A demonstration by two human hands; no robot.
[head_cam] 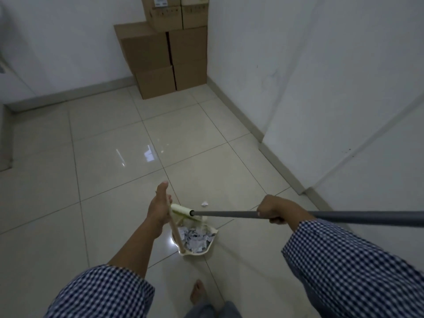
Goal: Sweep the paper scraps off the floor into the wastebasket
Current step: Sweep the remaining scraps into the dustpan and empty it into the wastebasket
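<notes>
A cream dustpan (212, 230) sits on the tiled floor below centre, filled with white paper scraps (195, 238). My left hand (159, 208) holds the top of its wooden handle (175, 228), thumb pointing up. My right hand (273, 211) grips the grey broom pole (229, 213), which runs in from the right edge. The broom's pale green head (182, 211) rests at the dustpan's far lip. One loose scrap (204, 203) lies on the floor just beyond the broom. No wastebasket is in view.
Stacked cardboard boxes (165, 60) fill the far corner. A white wall (321, 88) with a grey skirting runs along the right, stepping out near my right arm. My bare foot (197, 292) stands just behind the dustpan. Glossy tiles (103, 157) stretch to the left and ahead.
</notes>
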